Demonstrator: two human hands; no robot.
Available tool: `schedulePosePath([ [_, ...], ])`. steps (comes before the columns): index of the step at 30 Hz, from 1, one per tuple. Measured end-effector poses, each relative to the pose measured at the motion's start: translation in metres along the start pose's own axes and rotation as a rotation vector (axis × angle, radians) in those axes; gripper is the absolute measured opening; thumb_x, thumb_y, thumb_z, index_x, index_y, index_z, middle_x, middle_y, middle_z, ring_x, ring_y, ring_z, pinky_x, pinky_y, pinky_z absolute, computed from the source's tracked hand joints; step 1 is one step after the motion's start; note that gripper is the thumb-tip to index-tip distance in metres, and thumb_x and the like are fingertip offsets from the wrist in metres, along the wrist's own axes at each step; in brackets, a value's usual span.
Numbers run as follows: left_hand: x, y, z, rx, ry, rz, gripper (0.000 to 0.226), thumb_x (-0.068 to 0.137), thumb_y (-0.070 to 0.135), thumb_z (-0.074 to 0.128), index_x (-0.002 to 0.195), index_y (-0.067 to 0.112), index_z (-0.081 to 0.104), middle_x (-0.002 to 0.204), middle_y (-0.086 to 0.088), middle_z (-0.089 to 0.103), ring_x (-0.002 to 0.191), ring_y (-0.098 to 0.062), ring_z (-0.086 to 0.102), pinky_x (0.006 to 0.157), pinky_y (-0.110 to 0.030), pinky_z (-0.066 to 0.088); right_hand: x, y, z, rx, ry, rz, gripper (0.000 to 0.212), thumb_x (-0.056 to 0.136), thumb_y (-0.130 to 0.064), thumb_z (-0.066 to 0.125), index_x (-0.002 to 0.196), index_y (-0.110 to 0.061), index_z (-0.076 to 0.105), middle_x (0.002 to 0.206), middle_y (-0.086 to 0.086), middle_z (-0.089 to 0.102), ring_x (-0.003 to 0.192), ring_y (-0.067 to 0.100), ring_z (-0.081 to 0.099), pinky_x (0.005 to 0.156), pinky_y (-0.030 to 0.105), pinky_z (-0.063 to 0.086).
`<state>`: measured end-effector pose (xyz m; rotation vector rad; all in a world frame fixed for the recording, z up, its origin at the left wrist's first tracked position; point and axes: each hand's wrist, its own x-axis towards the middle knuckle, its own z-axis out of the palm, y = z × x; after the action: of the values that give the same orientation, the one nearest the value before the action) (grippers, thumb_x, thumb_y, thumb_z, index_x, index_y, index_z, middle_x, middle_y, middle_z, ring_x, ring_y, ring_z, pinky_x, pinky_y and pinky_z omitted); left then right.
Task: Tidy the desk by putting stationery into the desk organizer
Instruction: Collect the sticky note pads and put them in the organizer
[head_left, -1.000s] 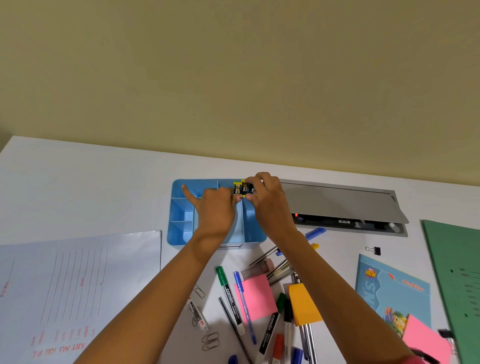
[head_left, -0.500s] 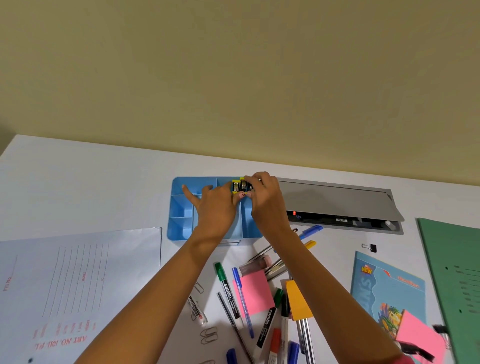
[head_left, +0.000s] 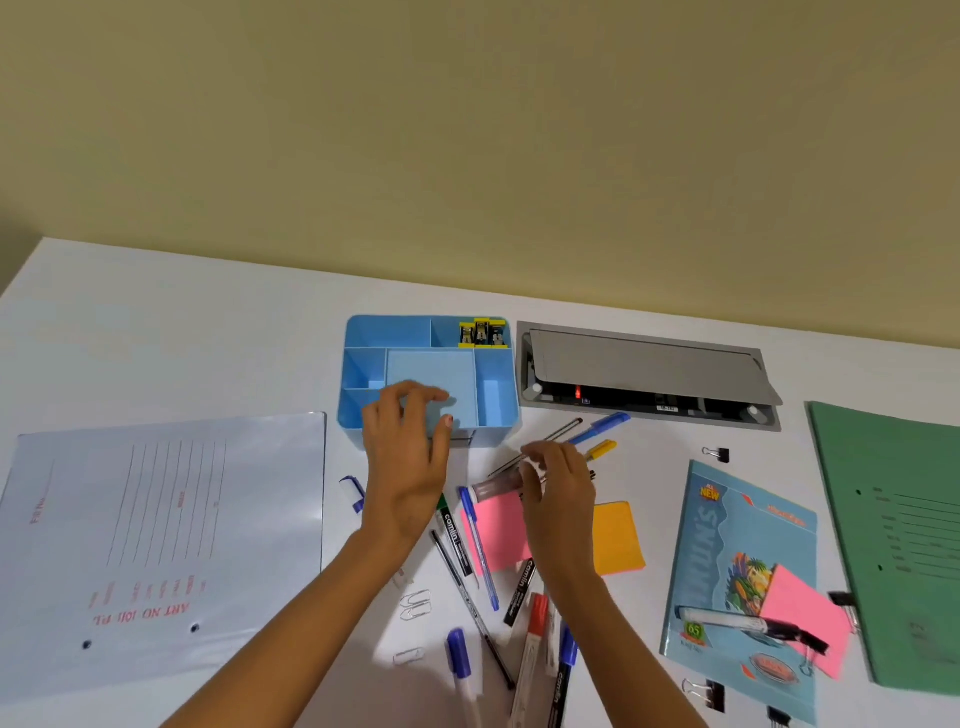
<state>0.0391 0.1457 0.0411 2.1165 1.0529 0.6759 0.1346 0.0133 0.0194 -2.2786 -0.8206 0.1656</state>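
Observation:
The blue desk organizer (head_left: 493, 395) stands at the back of the white desk. Its rear right compartment holds yellow-and-black clips (head_left: 482, 332). My left hand (head_left: 410, 462) hovers over the organizer's front edge with relaxed fingers and holds nothing. My right hand (head_left: 558, 488) is over the pile of pens (head_left: 530, 649) in front of the organizer. Its fingertips curl down at the end of a brownish clear-capped pen (head_left: 493, 488). Something small and whitish shows between them; whether it is held is unclear.
A white folder (head_left: 156, 519) lies at left and a grey cable box (head_left: 644, 374) behind right. A blue notebook (head_left: 737, 571) and a green folder (head_left: 893, 545) lie at right. Pink (head_left: 498, 530) and orange (head_left: 615, 535) sticky notes, paper clips (head_left: 415, 605) and a binder clip (head_left: 717, 453) are scattered.
Both hands let go of the yellow-and-black clips, which stay in the rear right compartment. The hands drew back towards me, the right one down onto the pens.

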Motion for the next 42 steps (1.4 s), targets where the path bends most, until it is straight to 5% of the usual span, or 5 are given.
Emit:
schedulePosePath([
  [14, -0.084, -0.013, 0.012, -0.102, -0.341, -0.168, 0.015, 0.093, 0.012, 0.054, 0.104, 0.020, 0.060, 0.100, 0.010, 0.050, 0.098, -0.014, 0.048, 0.086, -0.022, 0.036, -0.050, 0.011, 0.016, -0.354, -0.180, 0.206, 0.029, 0.087, -0.016, 0.055, 0.115, -0.009, 0.054, 0.114, 0.008, 0.054, 0.103, 0.020, 0.049, 0.089, 0.025, 0.040],
  [25, -0.092, -0.012, -0.001, -0.352, -0.352, -0.474, 0.014, 0.092, 0.018, 0.057, 0.105, 0.021, 0.064, 0.093, 0.011, 0.066, 0.085, -0.004, 0.060, 0.065, 0.004, 0.038, -0.051, 0.005, -0.005, 0.121, 0.008, 0.449, 0.013, 0.088, -0.014, 0.065, 0.082, -0.010, 0.054, 0.076, 0.002, 0.058, 0.072, 0.018, 0.052, 0.056, 0.013, 0.032],
  [35, -0.092, -0.005, -0.008, -0.715, -0.412, -0.678, 0.020, 0.089, 0.017, 0.063, 0.100, 0.001, 0.070, 0.092, -0.020, 0.071, 0.083, -0.034, 0.066, 0.079, -0.044, 0.054, -0.073, -0.019, -0.014, 0.439, -0.101, 0.543, 0.013, 0.086, -0.020, 0.067, 0.090, -0.009, 0.062, 0.084, 0.001, 0.065, 0.081, 0.016, 0.060, 0.074, 0.031, 0.051],
  [39, -0.093, -0.011, -0.010, -0.705, -0.377, -0.684, 0.011, 0.088, 0.014, 0.064, 0.095, 0.011, 0.072, 0.089, -0.014, 0.074, 0.080, -0.027, 0.070, 0.073, -0.035, 0.059, -0.076, -0.007, -0.015, 0.427, -0.044, 0.543, 0.007, 0.087, -0.015, 0.064, 0.084, -0.021, 0.063, 0.079, -0.009, 0.066, 0.076, 0.011, 0.063, 0.062, 0.011, 0.050],
  [42, -0.093, -0.018, -0.012, -0.704, -0.370, -0.711, 0.010, 0.088, 0.014, 0.065, 0.093, 0.011, 0.073, 0.089, -0.014, 0.074, 0.081, -0.027, 0.069, 0.077, -0.036, 0.058, -0.069, 0.017, -0.025, 0.260, 0.039, 0.558, 0.013, 0.086, -0.011, 0.065, 0.099, -0.014, 0.064, 0.094, 0.001, 0.067, 0.088, 0.019, 0.062, 0.079, 0.028, 0.053],
])
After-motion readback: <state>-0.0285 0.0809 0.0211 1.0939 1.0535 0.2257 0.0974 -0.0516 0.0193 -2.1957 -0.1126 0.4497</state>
